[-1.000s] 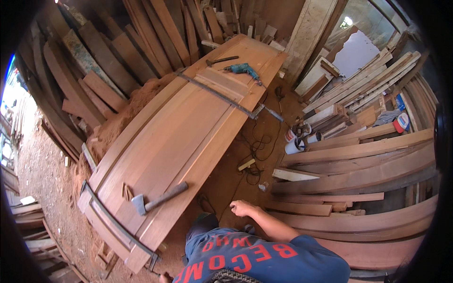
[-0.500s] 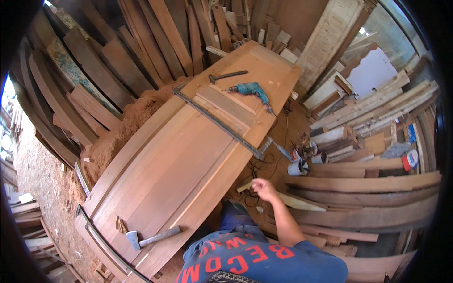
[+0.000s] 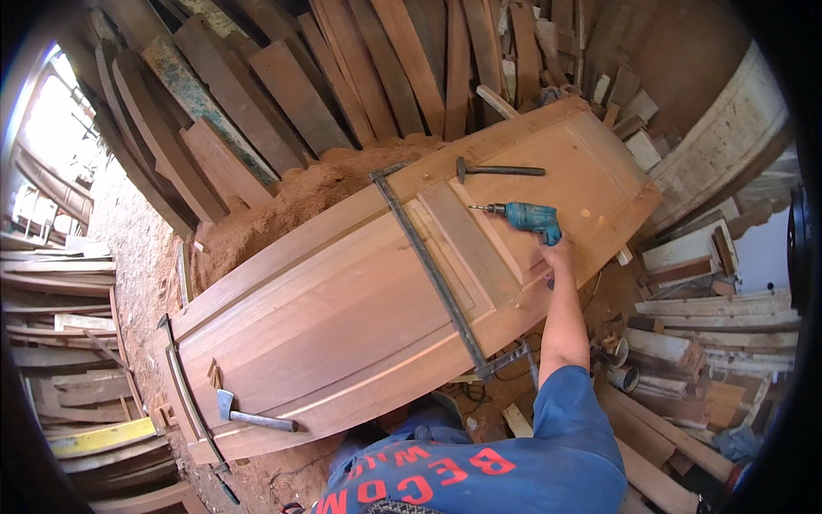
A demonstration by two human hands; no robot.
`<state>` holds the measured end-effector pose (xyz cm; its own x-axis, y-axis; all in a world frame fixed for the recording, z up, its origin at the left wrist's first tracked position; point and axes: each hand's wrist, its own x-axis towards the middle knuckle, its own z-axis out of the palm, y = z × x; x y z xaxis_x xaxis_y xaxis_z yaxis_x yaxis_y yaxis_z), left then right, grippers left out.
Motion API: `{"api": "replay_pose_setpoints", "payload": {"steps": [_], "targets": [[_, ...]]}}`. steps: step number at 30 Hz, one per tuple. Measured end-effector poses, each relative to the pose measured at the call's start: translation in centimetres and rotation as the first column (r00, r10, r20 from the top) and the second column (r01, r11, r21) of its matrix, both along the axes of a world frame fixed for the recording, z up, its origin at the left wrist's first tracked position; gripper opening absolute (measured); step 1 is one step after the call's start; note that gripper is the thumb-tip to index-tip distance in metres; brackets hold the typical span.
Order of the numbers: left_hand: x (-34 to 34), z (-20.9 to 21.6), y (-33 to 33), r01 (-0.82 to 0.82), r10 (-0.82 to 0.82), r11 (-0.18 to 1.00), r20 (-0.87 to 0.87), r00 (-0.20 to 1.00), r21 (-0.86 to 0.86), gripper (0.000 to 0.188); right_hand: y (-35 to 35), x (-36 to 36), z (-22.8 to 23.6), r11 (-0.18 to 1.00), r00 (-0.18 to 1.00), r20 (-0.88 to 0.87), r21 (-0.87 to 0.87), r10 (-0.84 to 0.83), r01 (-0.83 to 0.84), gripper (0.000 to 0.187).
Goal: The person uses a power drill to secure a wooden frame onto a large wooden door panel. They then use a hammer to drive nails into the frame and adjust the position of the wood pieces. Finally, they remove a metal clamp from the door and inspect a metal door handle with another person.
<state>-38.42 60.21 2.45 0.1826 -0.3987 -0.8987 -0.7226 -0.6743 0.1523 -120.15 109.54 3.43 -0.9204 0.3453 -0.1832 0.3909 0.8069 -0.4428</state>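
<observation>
A large wooden door [image 3: 282, 325] lies flat before me, with recessed panels. On its far right part rests a teal power drill [image 3: 527, 218], its bit pointing left. My right hand [image 3: 558, 254] is closed round the drill's handle, the arm stretched out over the door's near edge. Just beyond the drill is a hammer [image 3: 505, 170] with a dark handle. A long bar clamp [image 3: 432, 274] spans the door to the left of the drill. My left hand is out of view.
A hatchet [image 3: 257, 420] and small wood wedges [image 3: 214, 373] lie on the door's left end, near a second clamp [image 3: 184, 394]. Sawdust [image 3: 300, 206] is heaped along the far side, below leaning planks [image 3: 300, 94]. Tins [image 3: 622, 377] and stacked boards [image 3: 719, 317] stand at the right.
My right hand has moved from beside the door's near edge, up and forward onto the drill's handle. The head view has shifted, so the door now appears farther right at its far end.
</observation>
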Motion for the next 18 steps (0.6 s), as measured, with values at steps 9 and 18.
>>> {"api": "replay_pose_setpoints", "payload": {"steps": [9,18], "targets": [[-0.6,-2.2,-1.6,0.089,-0.087,0.996,-0.090,0.992,0.015,0.039,6.6,-1.3,-1.5,0.893,0.984,0.169,-0.433,-0.052,0.122,0.051],[-2.1,-6.7,-5.2,0.240,-0.244,0.969,-0.119,0.962,-0.052,0.038,18.9,22.3,6.8,0.690,0.854,-0.021,-0.601,-0.520,0.405,0.050]]}}
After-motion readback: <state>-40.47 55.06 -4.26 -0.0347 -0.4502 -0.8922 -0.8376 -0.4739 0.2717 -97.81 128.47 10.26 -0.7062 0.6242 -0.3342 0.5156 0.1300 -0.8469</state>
